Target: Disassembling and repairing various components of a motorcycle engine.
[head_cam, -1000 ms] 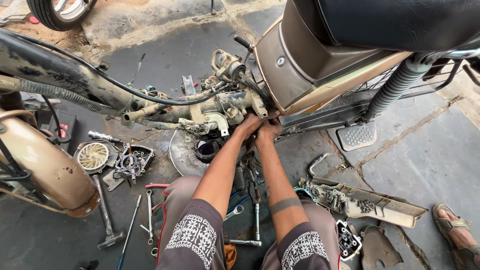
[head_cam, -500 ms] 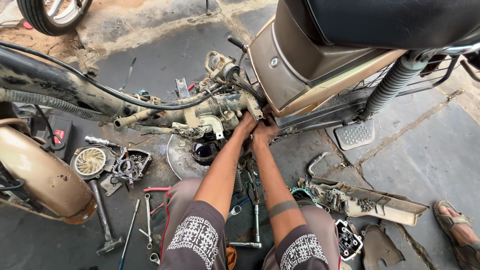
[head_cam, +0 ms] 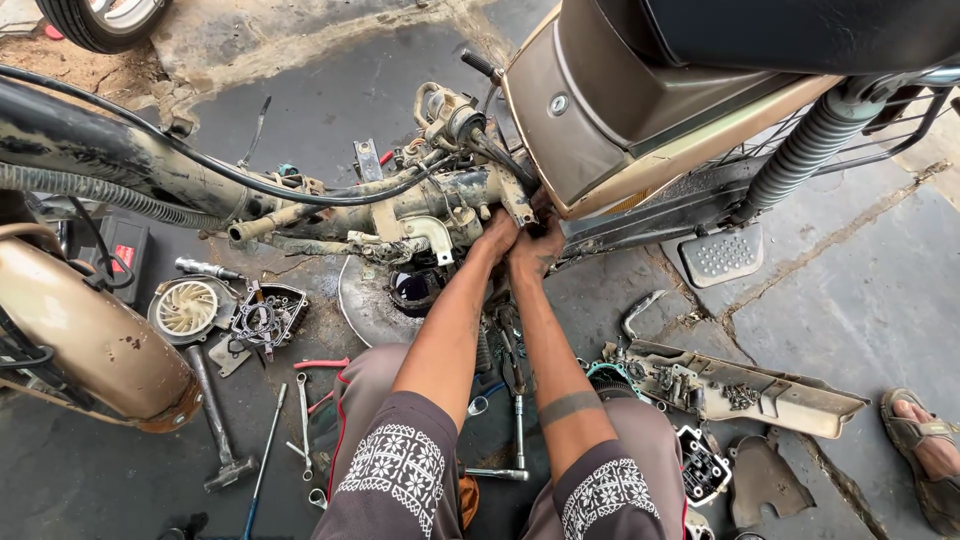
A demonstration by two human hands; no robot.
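Both my arms reach forward under a stripped motorbike. My left hand and my right hand are pressed side by side against the greasy engine mount, just below the tan side cover. Their fingers curl into the frame there, and what they grip is hidden. A round metal pan with a dark cup in it sits on the ground left of my forearms.
A hammer, wrenches and a socket bar lie on the oily floor. A fan wheel and a cover plate lie at left. A long tan panel lies right, by another person's sandalled foot.
My view has shifted slightly. Both hands stay pressed on the same spot of the frame.
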